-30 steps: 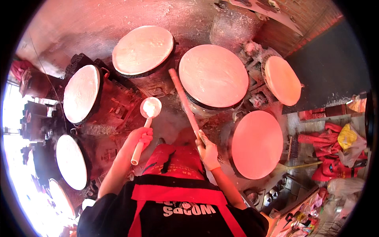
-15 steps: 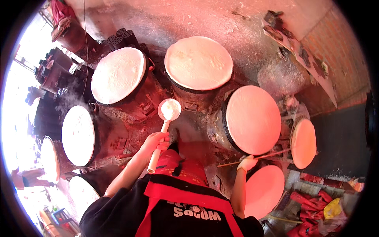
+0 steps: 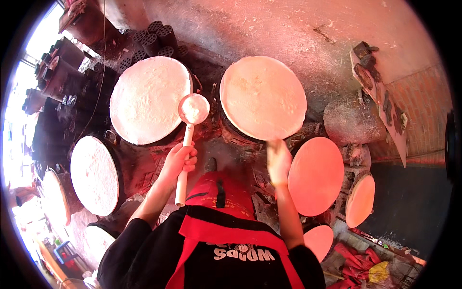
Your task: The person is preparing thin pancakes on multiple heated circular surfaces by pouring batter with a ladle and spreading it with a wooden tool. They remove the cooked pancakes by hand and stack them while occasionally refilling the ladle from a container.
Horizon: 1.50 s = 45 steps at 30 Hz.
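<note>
My left hand [image 3: 179, 161] is closed around the pale handle of a ladle [image 3: 194, 109], and something white lies in its bowl. The bowl hangs at the near right rim of a round griddle [image 3: 150, 101] covered with a pale sheet. Smeared by motion, my right hand [image 3: 278, 161] is at the near edge of the far middle griddle [image 3: 263, 96], which is also covered in pale batter or dough. Whether its fingers hold anything cannot be made out. Just to its right is another covered griddle [image 3: 316, 177].
More pale-topped griddles stand around me: one at left [image 3: 95, 176], one at far left [image 3: 57, 196], one at right [image 3: 360, 201]. Honeycomb coal briquettes [image 3: 150, 43] are stacked behind. A cluttered board [image 3: 380, 101] leans by the wall. Red and yellow plastic bags [image 3: 358, 265] lie at lower right.
My right hand has moved left and away from me, off the right-hand griddles; the thin stick it held no longer shows. The ladle in my left hand has shifted left and farther out.
</note>
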Available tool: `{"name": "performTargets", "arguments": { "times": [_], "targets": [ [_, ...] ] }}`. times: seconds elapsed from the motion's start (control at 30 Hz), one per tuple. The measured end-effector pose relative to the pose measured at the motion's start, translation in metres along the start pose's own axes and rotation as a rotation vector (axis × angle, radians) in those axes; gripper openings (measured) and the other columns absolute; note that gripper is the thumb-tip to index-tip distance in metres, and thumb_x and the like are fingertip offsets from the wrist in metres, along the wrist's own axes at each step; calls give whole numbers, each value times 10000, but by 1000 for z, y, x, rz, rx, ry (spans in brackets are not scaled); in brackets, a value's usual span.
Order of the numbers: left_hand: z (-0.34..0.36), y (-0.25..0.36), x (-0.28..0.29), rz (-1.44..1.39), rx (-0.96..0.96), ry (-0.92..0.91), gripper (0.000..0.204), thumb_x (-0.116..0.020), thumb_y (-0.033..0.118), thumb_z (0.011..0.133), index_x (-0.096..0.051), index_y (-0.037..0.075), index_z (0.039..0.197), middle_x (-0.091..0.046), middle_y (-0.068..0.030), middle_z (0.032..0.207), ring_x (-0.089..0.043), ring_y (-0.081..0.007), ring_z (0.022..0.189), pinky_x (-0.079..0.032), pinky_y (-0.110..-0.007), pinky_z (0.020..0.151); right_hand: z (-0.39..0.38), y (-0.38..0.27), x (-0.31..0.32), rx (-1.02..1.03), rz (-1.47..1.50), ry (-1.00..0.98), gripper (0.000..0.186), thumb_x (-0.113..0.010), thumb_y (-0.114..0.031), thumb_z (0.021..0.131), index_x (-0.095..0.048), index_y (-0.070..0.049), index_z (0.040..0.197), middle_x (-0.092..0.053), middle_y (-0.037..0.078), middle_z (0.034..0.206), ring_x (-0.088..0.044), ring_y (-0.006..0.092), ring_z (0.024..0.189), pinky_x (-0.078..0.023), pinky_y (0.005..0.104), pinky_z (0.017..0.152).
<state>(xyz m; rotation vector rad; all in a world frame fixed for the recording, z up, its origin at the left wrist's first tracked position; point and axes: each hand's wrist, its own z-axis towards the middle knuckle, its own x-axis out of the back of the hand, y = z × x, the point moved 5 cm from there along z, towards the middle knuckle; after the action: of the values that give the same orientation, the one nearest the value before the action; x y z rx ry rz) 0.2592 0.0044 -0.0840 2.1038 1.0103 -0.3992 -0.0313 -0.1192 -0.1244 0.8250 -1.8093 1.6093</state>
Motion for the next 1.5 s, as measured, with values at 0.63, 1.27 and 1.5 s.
{"name": "performTargets", "arguments": {
  "times": [0.63, 1.27, 1.5],
  "targets": [
    [18, 4, -9, -115, 91, -99, 171, -458, 67, 921, -447, 7, 1081, -443, -36, 755, -348, -59, 496, -267, -171, 374, 143, -42, 2, 214, -235, -148, 445, -619, -436, 794, -605, -29, 972, -625, 155, 658, -625, 261, 566, -478, 381, 498],
    [23, 3, -21, 6, 39, -49, 235, -451, 62, 920, -416, 20, 1148, -442, -37, 768, -339, -53, 496, -267, -162, 374, 178, -30, 29, 232, 102, 9, 174, -586, -229, 850, -684, -86, 837, -669, 151, 790, -648, 266, 675, -477, 385, 604],
    [55, -21, -55, 48, 150, -186, 221, -493, 75, 919, -474, 17, 1132, -443, -30, 763, -336, -50, 501, -257, -159, 376, 105, 86, 355, -160, 753, 795, 187, -679, -232, 818, -592, -69, 846, -370, -85, 520, -328, 55, 401, -244, 215, 392]
  ]
}}
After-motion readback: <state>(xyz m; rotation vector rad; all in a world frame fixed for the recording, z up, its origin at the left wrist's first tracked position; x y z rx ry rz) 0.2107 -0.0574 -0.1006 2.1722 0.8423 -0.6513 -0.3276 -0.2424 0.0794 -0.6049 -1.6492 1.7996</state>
